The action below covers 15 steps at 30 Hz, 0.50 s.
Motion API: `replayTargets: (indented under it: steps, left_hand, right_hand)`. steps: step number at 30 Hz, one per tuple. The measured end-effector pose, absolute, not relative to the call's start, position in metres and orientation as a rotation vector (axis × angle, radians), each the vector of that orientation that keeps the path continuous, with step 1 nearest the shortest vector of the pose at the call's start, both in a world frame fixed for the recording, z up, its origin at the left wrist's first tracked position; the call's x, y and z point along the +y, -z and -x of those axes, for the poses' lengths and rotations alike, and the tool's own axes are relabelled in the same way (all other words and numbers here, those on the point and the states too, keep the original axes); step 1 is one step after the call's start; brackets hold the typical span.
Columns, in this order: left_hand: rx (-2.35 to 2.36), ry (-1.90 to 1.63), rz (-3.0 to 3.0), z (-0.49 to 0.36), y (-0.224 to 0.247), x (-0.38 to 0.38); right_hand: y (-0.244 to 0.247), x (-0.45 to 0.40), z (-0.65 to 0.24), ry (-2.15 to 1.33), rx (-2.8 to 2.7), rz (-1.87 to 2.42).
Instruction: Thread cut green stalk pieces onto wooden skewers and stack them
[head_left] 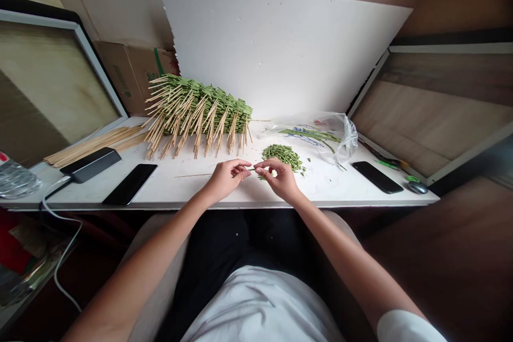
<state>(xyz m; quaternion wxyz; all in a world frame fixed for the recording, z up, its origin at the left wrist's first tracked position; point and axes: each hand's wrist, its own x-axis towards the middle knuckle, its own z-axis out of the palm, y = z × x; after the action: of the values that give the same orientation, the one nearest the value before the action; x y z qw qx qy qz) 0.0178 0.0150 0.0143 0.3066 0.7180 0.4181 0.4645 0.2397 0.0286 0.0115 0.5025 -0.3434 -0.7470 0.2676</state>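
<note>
My left hand [227, 179] is closed, pinching a thin wooden skewer [192, 175] whose bare end sticks out to the left. Close beside it, my right hand [278, 176] is closed with thumb and forefinger on a small green stem piece [263, 169]. The fingertips nearly meet, so the skewer's tip cannot be made out. Just behind my right hand is a heap of short cut green stem pieces [282, 155]. At the back left lies a big stack of skewers threaded with green pieces [208, 101], bare ends toward me.
Bare skewers [96, 144] lie at the left, by a black box with a cable [96, 163] and a phone [130, 184]. A clear plastic bag [348, 136] with long green stems [308, 133] is back right. Another phone [377, 177] and a mouse [417, 187] sit right. White board [288, 48] stands behind.
</note>
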Motion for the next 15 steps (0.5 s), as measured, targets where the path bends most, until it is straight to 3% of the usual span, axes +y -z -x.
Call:
replayTargets:
  steps: [9,15]
  left_hand:
    - [1.065,-1.278,-2.029,-0.018,-0.019,0.011]
    - [0.862,-1.217,-1.865,-0.025,-0.022,0.006]
  right_hand:
    - [-0.023,0.018,-0.238,-0.515,-1.917,0.779]
    - [-0.019,0.02,-0.236,-0.732,-1.758,0.707]
